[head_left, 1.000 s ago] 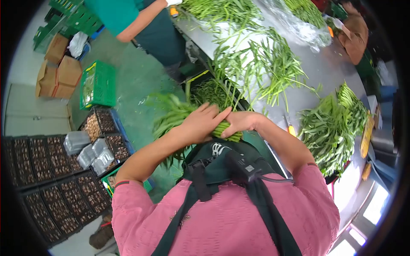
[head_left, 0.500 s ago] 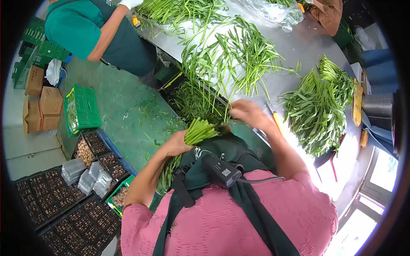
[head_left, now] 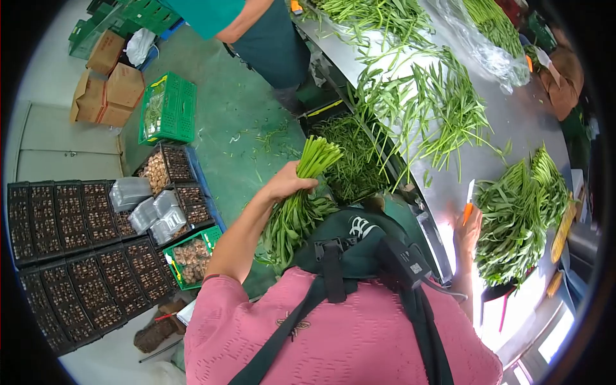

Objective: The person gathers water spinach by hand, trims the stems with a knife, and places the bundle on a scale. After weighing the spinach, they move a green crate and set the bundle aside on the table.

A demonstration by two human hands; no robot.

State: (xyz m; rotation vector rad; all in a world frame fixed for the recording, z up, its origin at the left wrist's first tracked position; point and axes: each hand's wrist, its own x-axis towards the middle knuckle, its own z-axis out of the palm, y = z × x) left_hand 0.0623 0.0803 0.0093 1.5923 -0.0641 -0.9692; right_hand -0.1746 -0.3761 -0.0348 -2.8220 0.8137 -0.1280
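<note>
My left hand (head_left: pixel 289 182) is wrapped round a bunch of leafy green stems (head_left: pixel 319 157). The stem ends point up and away from me, and the leaves hang down by my apron. At the table's near edge, my right hand (head_left: pixel 468 226) is closed on the orange handle of a knife (head_left: pixel 469 208), with its pale blade pointing away from me. Just right of the knife lies a large pile of bundled leafy greens (head_left: pixel 516 221). Loose stems with long narrow leaves (head_left: pixel 427 112) are spread over the metal table (head_left: pixel 497 119), farther out.
Below the table edge stands a dark crate of green trimmings (head_left: pixel 350 160). A co-worker in a dark apron (head_left: pixel 273 45) stands ahead; another person's sleeve (head_left: pixel 561 83) shows at far right. Black crates (head_left: pixel 83 212), a green crate (head_left: pixel 168 109) and cardboard boxes (head_left: pixel 109 93) occupy the left floor.
My right hand has gone from beside the loose stems to the knife, which lay on the table, and grips it. The left hand still holds the bunch. The whole view has swung left.
</note>
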